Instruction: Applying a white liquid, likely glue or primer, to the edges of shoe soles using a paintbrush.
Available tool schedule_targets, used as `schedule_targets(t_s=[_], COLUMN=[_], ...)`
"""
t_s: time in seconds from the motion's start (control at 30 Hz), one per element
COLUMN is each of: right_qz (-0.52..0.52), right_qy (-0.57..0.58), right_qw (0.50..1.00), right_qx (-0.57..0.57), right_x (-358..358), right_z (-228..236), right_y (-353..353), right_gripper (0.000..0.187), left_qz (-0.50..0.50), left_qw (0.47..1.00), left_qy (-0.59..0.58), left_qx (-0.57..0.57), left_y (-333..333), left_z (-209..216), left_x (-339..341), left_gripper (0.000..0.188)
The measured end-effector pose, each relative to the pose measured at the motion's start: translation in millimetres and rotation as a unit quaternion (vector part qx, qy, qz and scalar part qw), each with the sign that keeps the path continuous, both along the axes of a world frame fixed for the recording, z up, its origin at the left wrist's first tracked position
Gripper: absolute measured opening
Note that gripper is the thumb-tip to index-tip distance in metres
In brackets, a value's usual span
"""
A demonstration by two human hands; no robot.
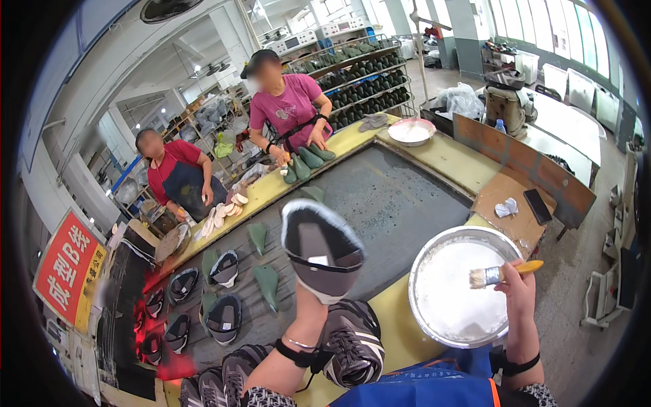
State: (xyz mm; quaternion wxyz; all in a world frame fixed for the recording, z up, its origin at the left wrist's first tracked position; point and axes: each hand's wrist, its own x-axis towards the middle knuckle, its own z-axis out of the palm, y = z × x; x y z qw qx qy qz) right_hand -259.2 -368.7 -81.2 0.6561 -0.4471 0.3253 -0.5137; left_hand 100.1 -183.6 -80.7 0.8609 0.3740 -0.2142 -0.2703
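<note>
My left hand (310,298) holds up a dark grey shoe upper (324,261), its open underside facing me and its edge coated white. Most of the fingers are behind the upper. At the right, my right hand (517,290) is closed round a yellow-handled paintbrush (494,275), bristles pointing left over a metal basin (415,308) of white liquid. A grey laced shoe upper (352,346) sits below my left hand. More laced uppers (237,370) stand in a row along the near edge.
On the dark conveyor (400,203) lie several uppers (224,319) and green shoe lasts (266,286). Across it, a person in pink (288,108) handles lasts; another in red (178,169) stands beside pale insoles (227,211). A white bowl (411,132) and phone (537,206) are beyond the basin.
</note>
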Motion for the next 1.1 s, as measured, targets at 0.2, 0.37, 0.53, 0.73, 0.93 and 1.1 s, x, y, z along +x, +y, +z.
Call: schedule_targets(t_s=[0.2, 0.37, 0.53, 0.73, 0.93, 1.1], right_qz=[-0.016, 0.003, -0.019, 0.003, 0.003, 0.001], right_qy=[-0.026, -0.042, -0.02, -0.043, -0.052, -0.042], right_qw=[0.997, 0.996, 0.995, 0.994, 0.993, 0.994], right_qx=[0.078, 0.084, 0.093, 0.101, 0.108, 0.105], right_x=[-18, -17, -11, -7, -7, -7], right_z=[-25, -29, -26, -27, -26, -26], right_y=[0, 3, 6, 9, 8, 9], right_gripper=[0.022, 0.027, 0.029, 0.029, 0.025, 0.022], left_qz=[0.009, 0.094, 0.106, 0.071, 0.057, 0.052], left_qw=[0.996, 0.979, 0.973, 0.964, 0.946, 0.957], left_qy=[0.09, 0.166, 0.181, 0.209, 0.259, 0.222], left_qx=[0.011, 0.067, 0.1, 0.147, 0.187, 0.177], left_y=[55, 71, 80, 87, 90, 96], left_z=[-46, -66, -75, -90, -98, -93], left_x=[30, 31, 33, 34, 35, 33], left_gripper=[0.037, 0.028, 0.026, 0.023, 0.023, 0.025])
